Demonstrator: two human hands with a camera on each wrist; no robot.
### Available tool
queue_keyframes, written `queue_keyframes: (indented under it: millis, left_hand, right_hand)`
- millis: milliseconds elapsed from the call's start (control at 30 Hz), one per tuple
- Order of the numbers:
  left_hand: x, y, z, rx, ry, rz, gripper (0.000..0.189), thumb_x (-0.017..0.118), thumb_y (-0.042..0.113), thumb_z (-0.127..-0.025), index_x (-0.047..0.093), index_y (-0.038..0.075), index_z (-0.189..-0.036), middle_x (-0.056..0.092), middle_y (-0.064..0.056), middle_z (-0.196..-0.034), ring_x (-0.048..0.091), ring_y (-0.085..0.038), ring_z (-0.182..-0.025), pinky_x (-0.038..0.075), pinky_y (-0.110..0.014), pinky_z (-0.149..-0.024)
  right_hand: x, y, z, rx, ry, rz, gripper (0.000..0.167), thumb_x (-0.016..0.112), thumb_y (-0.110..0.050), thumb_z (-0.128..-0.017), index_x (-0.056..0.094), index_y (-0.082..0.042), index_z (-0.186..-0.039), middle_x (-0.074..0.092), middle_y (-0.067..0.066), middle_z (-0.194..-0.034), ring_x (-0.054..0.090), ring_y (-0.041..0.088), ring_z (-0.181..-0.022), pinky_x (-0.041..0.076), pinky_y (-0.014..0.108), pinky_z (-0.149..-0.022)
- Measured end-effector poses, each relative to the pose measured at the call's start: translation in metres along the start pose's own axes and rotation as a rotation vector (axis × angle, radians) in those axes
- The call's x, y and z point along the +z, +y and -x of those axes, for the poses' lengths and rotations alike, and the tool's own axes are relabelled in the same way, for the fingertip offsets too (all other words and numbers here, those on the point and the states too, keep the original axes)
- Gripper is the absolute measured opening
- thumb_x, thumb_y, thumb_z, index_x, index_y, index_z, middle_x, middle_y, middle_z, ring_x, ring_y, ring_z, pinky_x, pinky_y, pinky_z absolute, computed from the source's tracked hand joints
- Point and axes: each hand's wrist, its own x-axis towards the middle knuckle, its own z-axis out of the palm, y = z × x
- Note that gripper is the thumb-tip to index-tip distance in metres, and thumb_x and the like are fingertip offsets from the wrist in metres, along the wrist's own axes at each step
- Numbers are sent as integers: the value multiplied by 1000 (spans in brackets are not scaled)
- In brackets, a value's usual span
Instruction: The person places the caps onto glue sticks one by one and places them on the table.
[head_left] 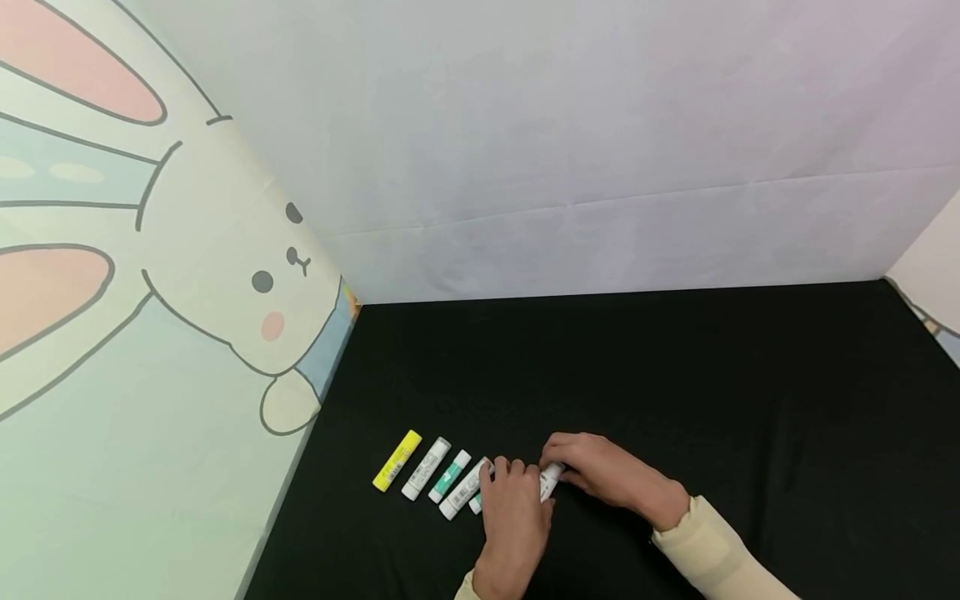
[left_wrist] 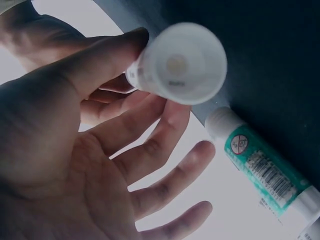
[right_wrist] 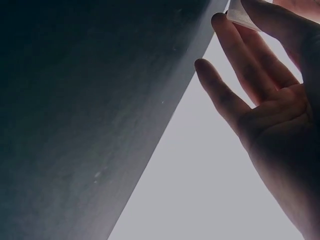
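Note:
A white glue stick (head_left: 551,480) is held between both hands just above the black cloth. My left hand (head_left: 515,508) pinches one end between thumb and fingers; in the left wrist view the round end of this glue stick (left_wrist: 192,62) faces the camera, and the other fingers spread loosely. My right hand (head_left: 607,468) pinches the far end, and in the right wrist view a ribbed translucent part (right_wrist: 241,17) shows at its fingertips. Left of the hands lies a green-and-white glue stick (left_wrist: 262,167), mostly covered by the left hand in the head view.
A slanted row of glue sticks lies to the left: a yellow one (head_left: 397,461), a white one (head_left: 426,469), a green-and-white one (head_left: 450,477) and another white one (head_left: 463,492). Black cloth (head_left: 675,358) covers the table. A pale wall (head_left: 600,167) and a rabbit-print wall (head_left: 187,333) border it.

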Motion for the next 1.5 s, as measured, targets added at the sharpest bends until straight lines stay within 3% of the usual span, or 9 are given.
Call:
queue_keyframes:
  millis: [533,767,1067,1233,1500]
  left_hand:
    - [-1,1,2,-36,3,-52,40,96,44,-74,78,17,-97,70,-3,-94,58,-29,-108,44,-54,-109]
    - [-2,-1,2,-64,-5,-31,38,98,40,-72,79,17,-96,72,-2,-95,60,-29,-110,43,-57,-110]
    - [-2,-1,1,-96,-54,-35,41,97,41,-73,80,14,-98,72,-5,-97,61,-32,-113,43,-58,-111]
    - [-1,-2,2,-115,-36,-36,42,98,41,-71,80,14,-98,72,-5,-96,61,-32,-113,43,-58,-111]
    - [-1,-3,5,-97,12,-20,42,97,42,-73,78,18,-102,69,-2,-97,58,-28,-103,47,-50,-100]
  right_hand:
    - [1,-5,-8,-8,-7,-2,28,75,2,-95,74,-24,-106,69,-11,-106,63,0,-92,57,25,-80]
    - [8,-4,-13,-76,24,40,26,78,4,-91,75,-19,-103,70,-8,-100,64,2,-86,56,24,-72]
    - [10,-12,-20,-20,-14,95,25,78,4,-91,75,-19,-100,68,-8,-95,62,3,-83,56,27,-70]
    - [11,-13,-22,16,-28,90,25,77,3,-93,76,-20,-101,69,-10,-97,62,2,-85,56,25,-73]
    - [11,-10,-16,-40,43,100,30,81,5,-88,76,-18,-106,70,-6,-104,65,5,-91,58,31,-74]
